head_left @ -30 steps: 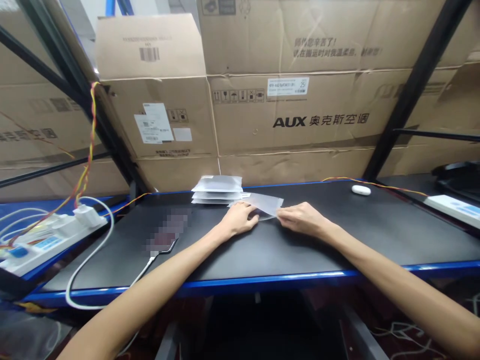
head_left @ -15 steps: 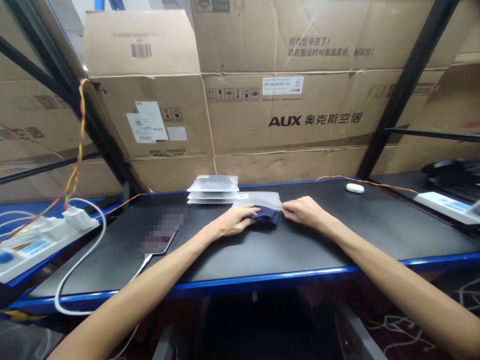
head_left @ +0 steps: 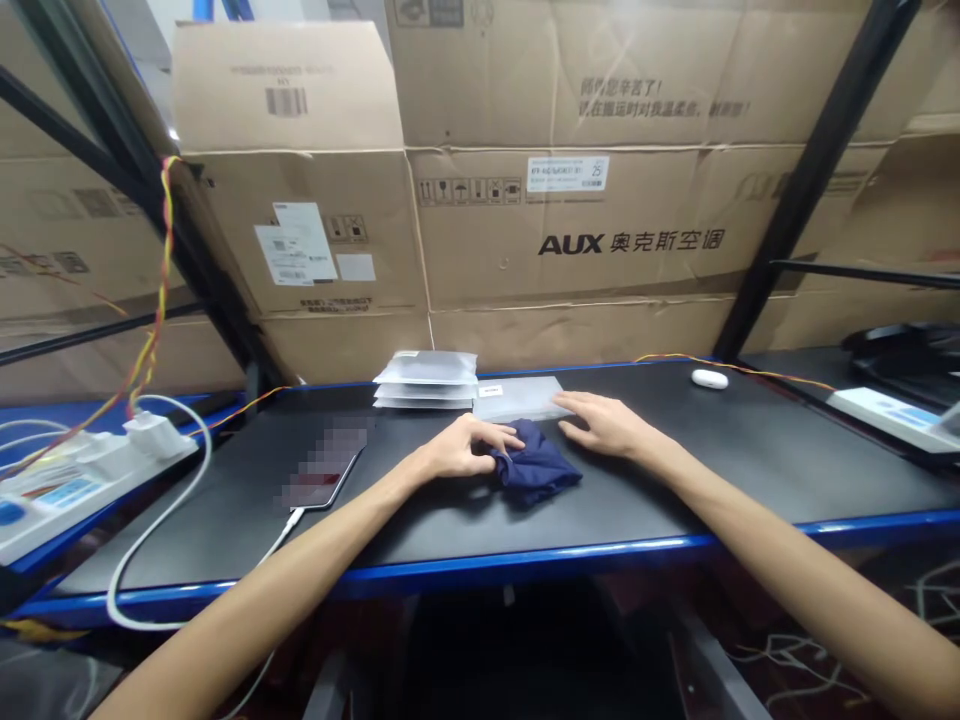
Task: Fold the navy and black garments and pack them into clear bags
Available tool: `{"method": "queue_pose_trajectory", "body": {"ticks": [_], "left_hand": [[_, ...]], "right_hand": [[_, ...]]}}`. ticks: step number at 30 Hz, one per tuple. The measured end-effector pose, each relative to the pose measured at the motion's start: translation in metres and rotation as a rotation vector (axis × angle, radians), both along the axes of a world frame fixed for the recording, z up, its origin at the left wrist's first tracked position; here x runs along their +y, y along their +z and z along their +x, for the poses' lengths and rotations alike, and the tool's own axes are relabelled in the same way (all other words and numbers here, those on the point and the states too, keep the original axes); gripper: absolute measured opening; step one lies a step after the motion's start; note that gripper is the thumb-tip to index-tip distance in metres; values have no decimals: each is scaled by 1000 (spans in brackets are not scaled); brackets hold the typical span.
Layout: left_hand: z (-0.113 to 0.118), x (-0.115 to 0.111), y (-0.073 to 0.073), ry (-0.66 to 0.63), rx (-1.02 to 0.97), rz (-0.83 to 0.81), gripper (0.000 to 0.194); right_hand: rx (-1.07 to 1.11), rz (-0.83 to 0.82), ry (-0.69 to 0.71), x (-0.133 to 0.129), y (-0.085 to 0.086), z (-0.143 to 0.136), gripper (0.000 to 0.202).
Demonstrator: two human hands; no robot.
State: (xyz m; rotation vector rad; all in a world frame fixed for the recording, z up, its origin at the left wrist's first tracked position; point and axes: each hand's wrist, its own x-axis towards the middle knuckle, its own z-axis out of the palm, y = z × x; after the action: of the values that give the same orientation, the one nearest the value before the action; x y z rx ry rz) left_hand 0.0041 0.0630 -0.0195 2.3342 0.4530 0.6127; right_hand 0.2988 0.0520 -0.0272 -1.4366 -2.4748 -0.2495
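A crumpled navy blue cloth (head_left: 538,462) lies on the black table top. My left hand (head_left: 466,446) pinches its left edge between thumb and fingers. Behind the cloth, a frosted plastic bag (head_left: 517,400) with a small white label lies flat. At that bag's right end is my right hand (head_left: 600,424), fingers stretched out and fingertips at its corner. Whether they press on the bag I cannot tell. To the left of the bag, several similar frosted bags (head_left: 426,378) are stacked.
A phone (head_left: 330,470) on a white charging cable lies at left. White power strips (head_left: 75,490) stand at both sides. A small white case (head_left: 709,379) sits at the back right. Cardboard (head_left: 480,250) walls off the rear; the table's blue edge (head_left: 540,565) runs in front.
The navy cloth has come out of the frosted bag toward me and now lies loose in front of it. My right hand's fingers have uncurled.
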Motion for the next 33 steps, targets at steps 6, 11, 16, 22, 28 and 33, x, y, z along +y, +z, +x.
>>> {"method": "queue_pose_trajectory", "body": {"ticks": [6,11,16,22,28,33], "left_hand": [[1,0,2,10,29,24,30],[0,3,0,5,20,53,31],[0,4,-1,47,79,192,31],[4,-4,5,395,295,470,54],[-4,-5,15,200,287,489,49],[3,-10,13,248,316,512,35]], "right_hand": [[63,-152,120,16,-9,-3,47],[75,-164,82,34,-9,3,48],[92,-167,72,43,-14,8,46],[220,-96,62,35,-4,8,47],[405,-126,112,6,10,0,36],[427,-164,127,-12,12,-7,32]]}}
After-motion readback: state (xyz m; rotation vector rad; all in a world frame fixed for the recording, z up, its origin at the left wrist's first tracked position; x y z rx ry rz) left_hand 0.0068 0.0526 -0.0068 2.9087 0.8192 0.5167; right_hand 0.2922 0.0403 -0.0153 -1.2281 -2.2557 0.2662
